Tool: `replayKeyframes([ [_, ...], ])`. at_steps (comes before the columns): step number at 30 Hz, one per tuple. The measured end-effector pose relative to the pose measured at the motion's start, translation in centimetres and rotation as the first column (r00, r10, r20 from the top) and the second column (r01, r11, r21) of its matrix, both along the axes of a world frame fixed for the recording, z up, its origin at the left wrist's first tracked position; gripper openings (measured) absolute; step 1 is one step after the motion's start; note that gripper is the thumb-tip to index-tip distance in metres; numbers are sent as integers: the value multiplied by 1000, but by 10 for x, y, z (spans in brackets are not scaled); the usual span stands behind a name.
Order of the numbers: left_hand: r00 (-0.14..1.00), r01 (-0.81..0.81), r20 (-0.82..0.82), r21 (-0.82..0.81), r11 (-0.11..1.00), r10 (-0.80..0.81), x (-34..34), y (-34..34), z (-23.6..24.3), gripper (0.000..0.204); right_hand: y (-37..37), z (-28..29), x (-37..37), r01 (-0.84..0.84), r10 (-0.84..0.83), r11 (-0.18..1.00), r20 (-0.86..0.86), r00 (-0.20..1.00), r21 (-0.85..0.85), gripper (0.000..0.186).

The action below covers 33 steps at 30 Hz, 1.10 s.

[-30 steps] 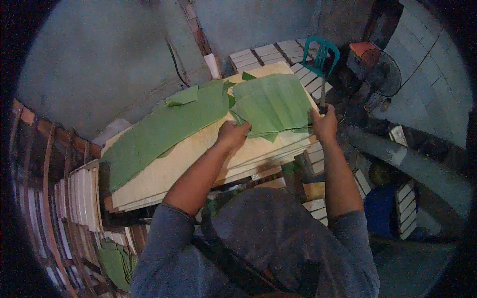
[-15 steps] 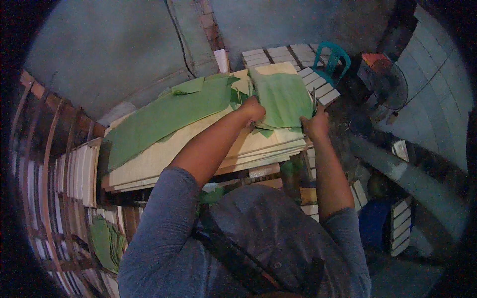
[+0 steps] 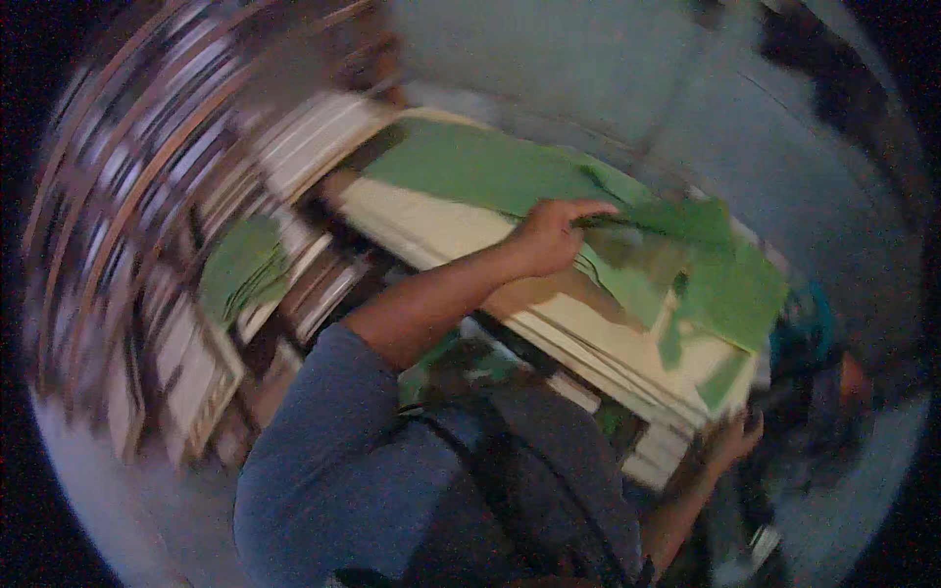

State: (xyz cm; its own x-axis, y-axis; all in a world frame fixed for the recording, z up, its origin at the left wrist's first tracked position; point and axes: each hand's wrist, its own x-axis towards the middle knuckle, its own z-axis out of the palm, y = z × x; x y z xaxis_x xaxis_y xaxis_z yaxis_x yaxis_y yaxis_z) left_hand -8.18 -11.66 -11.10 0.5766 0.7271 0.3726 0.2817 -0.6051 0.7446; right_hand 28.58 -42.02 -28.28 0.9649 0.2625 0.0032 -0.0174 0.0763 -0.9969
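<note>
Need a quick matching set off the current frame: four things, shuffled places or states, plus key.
Things
1. Left hand
2. Right hand
3. Pale board stack
4. Green leaf bundle

Places or states
A. Lying beneath a long green leaf
B. To the left of the boards, toward the picture's left side
C. Beside the boards' right end
D. Pinching the edge of a leaf piece

Pairs: 1-D, 2-C, 3-A, 4-B
</note>
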Motion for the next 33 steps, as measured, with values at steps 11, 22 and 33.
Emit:
replayKeyframes([
  [11, 393, -312, 561, -664, 679, 729, -330, -73, 42, 50, 50, -15, 3, -8, 174, 874, 297, 939, -486, 46],
  [22, -65, -857, 164, -514, 29, 984, -698, -112, -126, 35, 129, 7, -15, 13, 247, 854, 427, 870, -520, 47],
  [33, -664, -743, -528, 390, -544, 528, -831, -111, -222, 84, 167, 23, -31, -58, 496, 789, 580, 646, -611, 50],
])
